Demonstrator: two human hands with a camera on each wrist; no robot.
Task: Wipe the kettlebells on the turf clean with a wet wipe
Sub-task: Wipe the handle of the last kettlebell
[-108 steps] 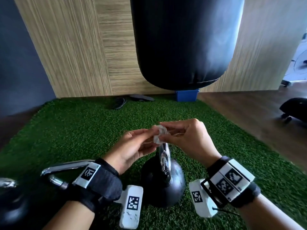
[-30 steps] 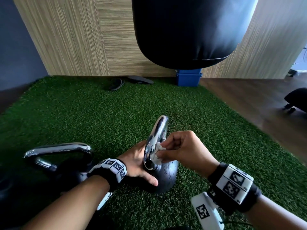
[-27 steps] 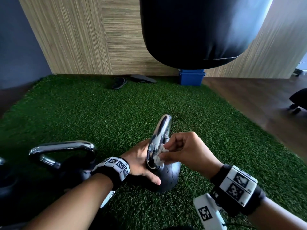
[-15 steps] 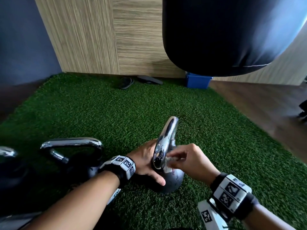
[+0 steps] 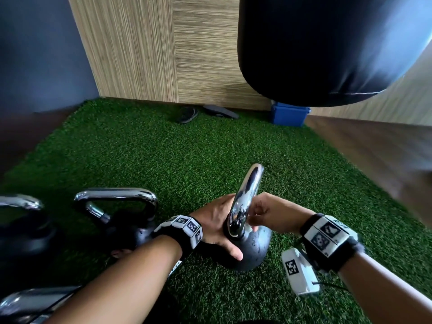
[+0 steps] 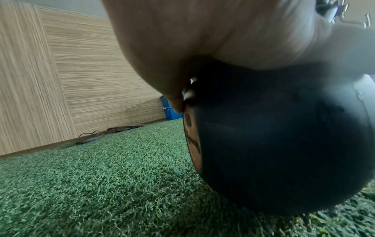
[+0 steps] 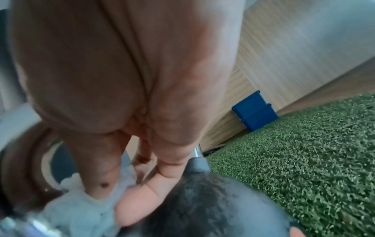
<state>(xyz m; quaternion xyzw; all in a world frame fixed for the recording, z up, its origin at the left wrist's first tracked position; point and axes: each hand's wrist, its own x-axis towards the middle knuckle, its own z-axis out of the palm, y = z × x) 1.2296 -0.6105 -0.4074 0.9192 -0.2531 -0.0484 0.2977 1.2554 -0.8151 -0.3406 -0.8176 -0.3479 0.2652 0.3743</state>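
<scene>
A black kettlebell [image 5: 256,250] with a chrome handle [image 5: 249,192] stands on the green turf [image 5: 163,160], low in the middle of the head view. My left hand [image 5: 218,226] cups the left side of its ball, thumb stretched across the front; the left wrist view shows the palm on the ball [image 6: 284,144]. My right hand [image 5: 268,213] pinches a crumpled white wet wipe [image 7: 81,208] and presses it against the lower part of the handle, where it meets the ball. In the head view the wipe is almost hidden by the handle and fingers.
A second kettlebell [image 5: 126,220] stands just left of my left wrist, and a third one [image 5: 21,206] is at the left edge. A black punching bag [image 5: 315,50] hangs overhead. A blue box [image 5: 289,113] and sandals [image 5: 187,114] lie by the wooden wall. Wood floor [image 5: 374,155] borders the turf on the right.
My right hand has slid the wipe down the chrome handle towards the ball. The left hand stays on the ball. My head has moved closer and to the left.
</scene>
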